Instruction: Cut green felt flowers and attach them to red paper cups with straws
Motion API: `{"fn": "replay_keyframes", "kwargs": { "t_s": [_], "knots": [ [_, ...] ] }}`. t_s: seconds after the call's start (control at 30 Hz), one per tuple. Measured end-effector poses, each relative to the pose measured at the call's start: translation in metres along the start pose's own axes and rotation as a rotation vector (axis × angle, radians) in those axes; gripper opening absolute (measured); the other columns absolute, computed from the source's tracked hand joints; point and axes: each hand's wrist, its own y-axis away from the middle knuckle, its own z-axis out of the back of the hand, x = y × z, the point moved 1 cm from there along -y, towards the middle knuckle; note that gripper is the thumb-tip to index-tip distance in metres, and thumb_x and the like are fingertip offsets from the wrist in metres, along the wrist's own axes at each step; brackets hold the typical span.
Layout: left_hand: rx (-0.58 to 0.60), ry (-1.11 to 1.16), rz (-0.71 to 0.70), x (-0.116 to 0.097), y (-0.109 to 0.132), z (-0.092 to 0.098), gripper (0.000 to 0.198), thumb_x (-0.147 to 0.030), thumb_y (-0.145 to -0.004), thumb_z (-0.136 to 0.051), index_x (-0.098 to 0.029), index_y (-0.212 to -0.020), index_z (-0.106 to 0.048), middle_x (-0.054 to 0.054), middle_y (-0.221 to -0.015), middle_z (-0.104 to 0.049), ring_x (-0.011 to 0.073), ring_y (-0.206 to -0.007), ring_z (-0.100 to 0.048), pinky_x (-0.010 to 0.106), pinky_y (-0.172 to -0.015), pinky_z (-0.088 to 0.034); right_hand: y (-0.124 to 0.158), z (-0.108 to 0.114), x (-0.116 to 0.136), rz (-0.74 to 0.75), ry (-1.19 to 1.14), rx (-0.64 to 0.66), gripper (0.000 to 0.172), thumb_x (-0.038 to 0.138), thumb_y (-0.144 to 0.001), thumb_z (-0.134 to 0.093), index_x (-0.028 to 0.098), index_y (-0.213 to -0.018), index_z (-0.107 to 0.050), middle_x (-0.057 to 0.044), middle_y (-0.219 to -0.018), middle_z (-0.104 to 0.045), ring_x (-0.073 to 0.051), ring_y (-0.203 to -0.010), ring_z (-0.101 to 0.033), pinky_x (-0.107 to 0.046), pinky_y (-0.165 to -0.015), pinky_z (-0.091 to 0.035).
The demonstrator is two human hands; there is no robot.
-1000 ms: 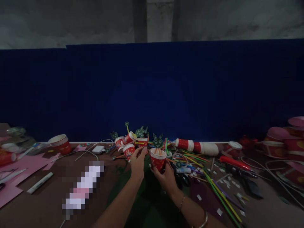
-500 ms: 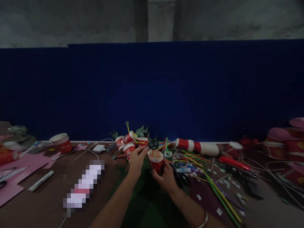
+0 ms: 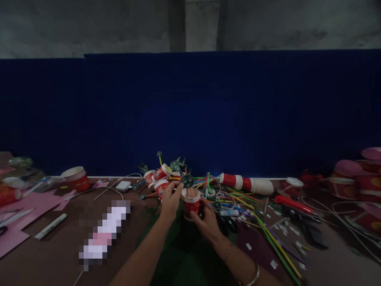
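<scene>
Blue partition (image 3: pixel 190 107): spans the background, dark; dim light could make a slight misplacement easy to miss.
Counter (image 3: pixel 50 262): brown, crowded along the back; a wide sweep of either forearm risks catching loose material.
Coloured strips (image 3: pixel 270 234): heaped and fanned to the right, some near the right hand; a snag there could jerk the grip.
Nested cups (image 3: pixel 262 186): lying on their side at the back; a knock might set them rolling.
Tipped cups (image 3: pixel 162 174): piled just beyond the left hand; pushing forward could topple them.
Right hand (image 3: pixel 210 224): partly curled around the red cup's lower right side, thumb in front; too hard a squeeze would probably buckle the thin wall, too light would let it twist.
Left hand (image 3: pixel 171 200): thumb and fingertips nearly together at the cutout's left edge; cannot tell whether they pinch it.
Red cup (image 3: pixel 191 205): between the hands, roughly upright; base support unclear.
Green cutout (image 3: pixel 187 181): eared face above the cup's rim; fastening hidden, so a sideways pull might bend or detach it.
</scene>
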Motion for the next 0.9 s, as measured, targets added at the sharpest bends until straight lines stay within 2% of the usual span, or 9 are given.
{"fn": "replay_keyframes", "kwargs": {
  "t_s": [0.1, 0.17, 0.23, 0.3, 0.4, 0.47, 0.67, 0.9],
  "knots": [
    [-0.090, -0.003, -0.049, 0.000, -0.002, 0.003, 0.023, -0.038, -0.071, -0.061, -0.016, -0.074, -0.059, -0.004, -0.058, -0.050, 0.0092, -0.053, -0.044, 0.020, -0.050, -0.034, -0.001, 0.006, 0.002, -0.101, -0.199, -0.123, 0.033, 0.035, -0.085, -0.043, 0.018, -0.112, -0.052, -0.009, -0.111, -0.059, -0.022, -0.107, -0.053, -0.034, -0.089, -0.043],
    [-0.125, -0.001, -0.062, 0.001, -0.003, 0.005, 0.023, -0.038, -0.071, -0.060, -0.016, -0.073, -0.059, -0.003, -0.059, -0.050, 0.0093, -0.054, -0.044, 0.020, -0.050, -0.034, -0.003, 0.009, 0.000, -0.179, -0.266, -0.253, 0.032, 0.038, -0.088, -0.037, 0.019, -0.110, -0.051, -0.007, -0.104, -0.061, -0.021, -0.100, -0.056, -0.033, -0.084, -0.045],
    [-0.122, 0.000, -0.059, 0.002, -0.004, 0.005, 0.023, -0.039, -0.070, -0.061, -0.016, -0.074, -0.059, -0.003, -0.059, -0.050, 0.0097, -0.053, -0.044, 0.020, -0.050, -0.034, -0.005, 0.011, -0.003, -0.239, -0.283, -0.354, 0.031, 0.042, -0.087, -0.038, 0.020, -0.102, -0.053, -0.005, -0.090, -0.062, -0.020, -0.086, -0.058, -0.031, -0.074, -0.047],
    [-0.099, -0.011, -0.045, 0.003, -0.004, 0.005, 0.024, -0.039, -0.069, -0.061, -0.016, -0.075, -0.059, -0.003, -0.058, -0.051, 0.0099, -0.053, -0.045, 0.020, -0.050, -0.034, -0.009, 0.012, -0.004, -0.279, -0.307, -0.401, 0.029, 0.045, -0.085, -0.041, 0.020, -0.093, -0.054, -0.002, -0.078, -0.059, -0.018, -0.073, -0.056, -0.029, -0.065, -0.046],
    [-0.031, -0.056, -0.003, 0.002, -0.002, 0.002, 0.025, -0.040, -0.069, -0.061, -0.016, -0.073, -0.059, -0.004, -0.054, -0.049, 0.0092, -0.049, -0.042, 0.020, -0.047, -0.032, -0.018, 0.017, 0.000, -0.270, -0.356, -0.434, 0.025, 0.043, -0.082, -0.047, 0.019, -0.086, -0.053, 0.000, -0.073, -0.055, -0.015, -0.067, -0.052, -0.026, -0.061, -0.044],
    [0.018, -0.095, 0.011, 0.002, -0.001, 0.000, 0.024, -0.040, -0.068, -0.061, -0.016, -0.071, -0.060, -0.004, -0.052, -0.047, 0.0091, -0.048, -0.041, 0.020, -0.047, -0.031, -0.025, 0.023, 0.007, -0.233, -0.367, -0.400, 0.022, 0.040, -0.080, -0.051, 0.018, -0.082, -0.054, 0.000, -0.072, -0.054, -0.014, -0.067, -0.051, -0.025, -0.062, -0.043],
    [0.127, -0.093, 0.006, 0.004, 0.002, -0.006, 0.022, -0.038, -0.068, -0.063, -0.016, -0.072, -0.062, -0.001, -0.060, -0.057, 0.0121, -0.056, -0.050, 0.022, -0.052, -0.038, -0.044, 0.036, 0.019, -0.220, -0.309, -0.066, 0.022, 0.038, -0.075, -0.058, 0.016, -0.072, -0.061, 0.000, -0.062, -0.056, -0.014, -0.060, -0.050, -0.025, -0.058, -0.041],
    [0.203, -0.046, 0.066, 0.000, 0.005, -0.007, 0.021, -0.038, -0.069, -0.062, -0.016, -0.070, -0.061, -0.001, -0.061, -0.058, 0.0119, -0.056, -0.051, 0.021, -0.052, -0.039, -0.053, 0.042, 0.018, -0.197, -0.268, 0.074, 0.020, 0.034, -0.077, -0.056, 0.017, -0.077, -0.066, -0.002, -0.066, -0.062, -0.016, -0.062, -0.054, -0.026, -0.057, -0.044]
  ]
}}
